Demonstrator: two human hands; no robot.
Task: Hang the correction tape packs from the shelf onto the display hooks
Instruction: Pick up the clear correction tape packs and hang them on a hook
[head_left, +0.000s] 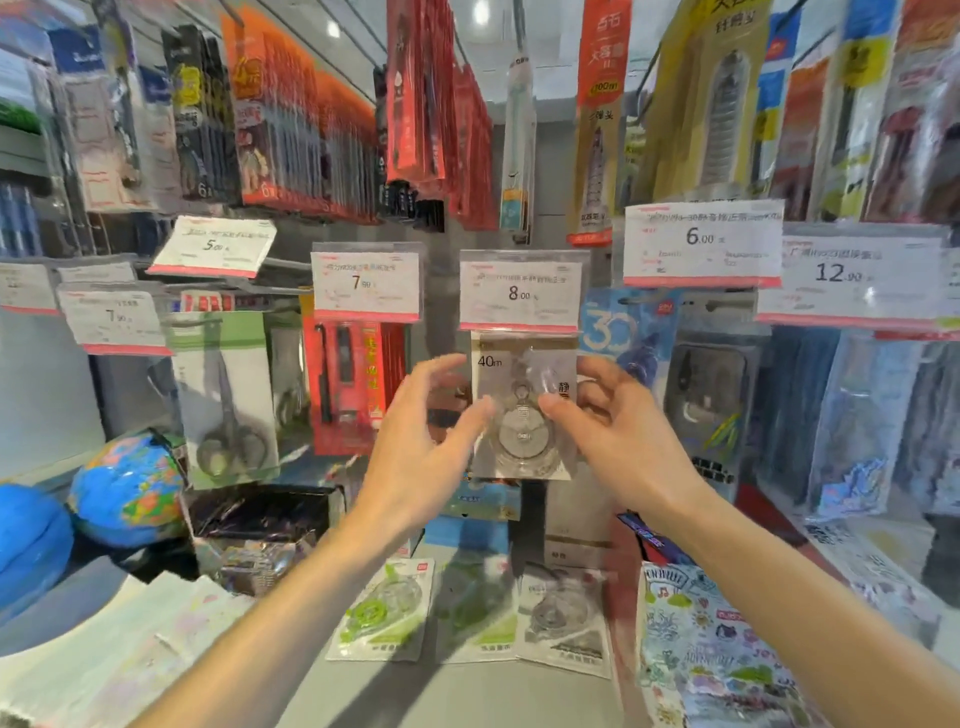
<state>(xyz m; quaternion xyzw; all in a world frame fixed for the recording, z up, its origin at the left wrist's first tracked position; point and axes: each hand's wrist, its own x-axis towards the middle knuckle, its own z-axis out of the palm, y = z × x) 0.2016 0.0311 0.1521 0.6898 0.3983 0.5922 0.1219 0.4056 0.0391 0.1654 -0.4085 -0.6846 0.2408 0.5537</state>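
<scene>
A grey correction tape pack (524, 415) marked 40m hangs on a display hook under the 8.00 price tag (519, 293). My right hand (618, 436) pinches its right edge, thumb on the front and fingers curled beside it. My left hand (421, 441) is at the pack's left edge with fingers spread and the thumb touching the front. Below on the shelf (467, 691) lie three more packs: a light green one (382, 610), a darker green one (475, 608) and a grey one (563, 618).
Hooks around hold scissors (228, 405), red packs (353, 384) and blue packs (628, 338), each under price tags. Two globes (127, 488) stand at the left. A patterned stationery pack (711, 644) lies at the right of the shelf, and white paper (119, 644) at the left.
</scene>
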